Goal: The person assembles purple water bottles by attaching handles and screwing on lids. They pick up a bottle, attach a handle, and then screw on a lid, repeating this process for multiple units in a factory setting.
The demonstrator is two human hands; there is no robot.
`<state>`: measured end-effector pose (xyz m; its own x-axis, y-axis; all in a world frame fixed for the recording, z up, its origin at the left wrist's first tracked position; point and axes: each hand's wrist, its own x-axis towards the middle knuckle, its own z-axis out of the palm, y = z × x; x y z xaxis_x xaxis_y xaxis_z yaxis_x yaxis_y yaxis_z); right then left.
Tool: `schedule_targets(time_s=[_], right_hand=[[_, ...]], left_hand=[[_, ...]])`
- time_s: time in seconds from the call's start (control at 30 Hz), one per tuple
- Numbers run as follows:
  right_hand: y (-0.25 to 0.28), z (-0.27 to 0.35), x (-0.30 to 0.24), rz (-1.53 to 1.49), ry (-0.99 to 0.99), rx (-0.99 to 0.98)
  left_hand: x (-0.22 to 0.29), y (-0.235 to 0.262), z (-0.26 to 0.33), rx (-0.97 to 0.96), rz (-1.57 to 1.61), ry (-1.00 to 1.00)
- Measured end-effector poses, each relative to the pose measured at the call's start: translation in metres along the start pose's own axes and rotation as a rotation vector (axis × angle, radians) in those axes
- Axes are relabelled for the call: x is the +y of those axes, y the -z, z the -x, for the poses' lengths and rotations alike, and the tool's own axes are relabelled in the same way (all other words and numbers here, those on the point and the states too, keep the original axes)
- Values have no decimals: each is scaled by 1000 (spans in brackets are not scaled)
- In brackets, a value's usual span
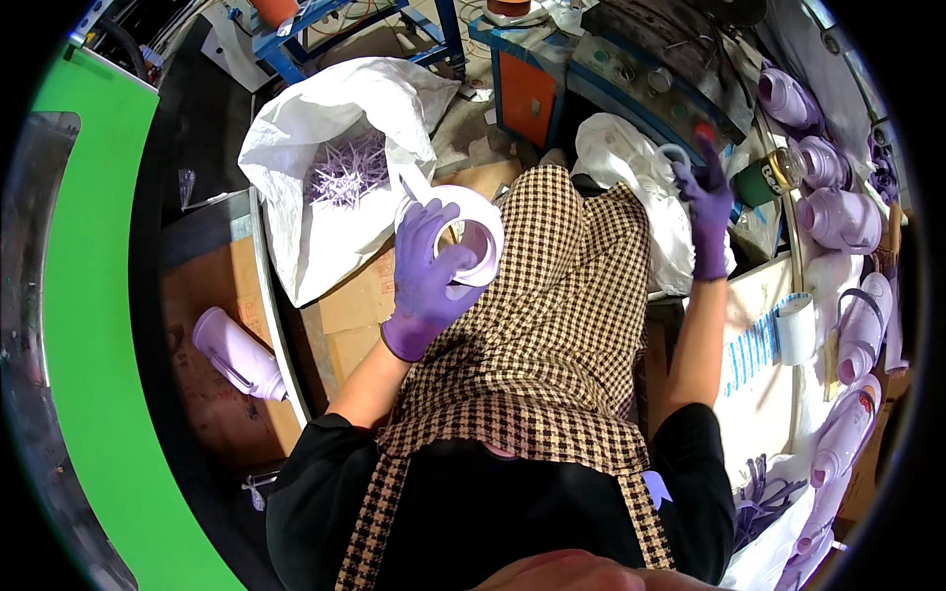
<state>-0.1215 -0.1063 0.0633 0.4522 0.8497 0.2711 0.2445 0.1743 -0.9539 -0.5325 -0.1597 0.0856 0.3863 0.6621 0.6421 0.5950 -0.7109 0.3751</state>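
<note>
The person wears purple gloves and a brown checked apron [552, 325] over a black top. The left hand [429, 281] is wrapped tight around a pale lilac plastic bottle [471, 236]. The bottle is held up over the lap, in front of the apron's left edge. Its round open end faces the camera, so the rest of its body is hard to see. A thin white strip sticks up from its top edge.

The right hand [708, 202] is raised high, above the far right edge of the apron. Its fingers pinch something small, and a little clear ring [673, 155] shows just beside the fingertips. It is too small and blurry to tell what the hand grips, or whether the ring is part of it.

Behind the left hand stands a big white sack [296, 148], open, with a tangle of thin lilac plastic scraps [347, 169] inside. Another lilac bottle [236, 355] lies on a brown cardboard sheet [212, 295] at the left.

On the right, more lilac bottles [838, 217] lie along a curved bench edge, some cut off by the dark rim of the picture. A white tape roll [794, 330] sits near them. A dark green can [767, 177] lies just past the right hand.
</note>
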Motion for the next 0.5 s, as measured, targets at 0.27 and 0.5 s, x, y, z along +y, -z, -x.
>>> schedule_targets(time_s=[0.27, 0.5], right_hand=[[-80, 154, -13, 481, 182, -616], [-98, 127, -105, 164, 672, -336]], left_hand=[[2, -7, -2, 88, 31, 7], [-1, -5, -14, 20, -80, 10]])
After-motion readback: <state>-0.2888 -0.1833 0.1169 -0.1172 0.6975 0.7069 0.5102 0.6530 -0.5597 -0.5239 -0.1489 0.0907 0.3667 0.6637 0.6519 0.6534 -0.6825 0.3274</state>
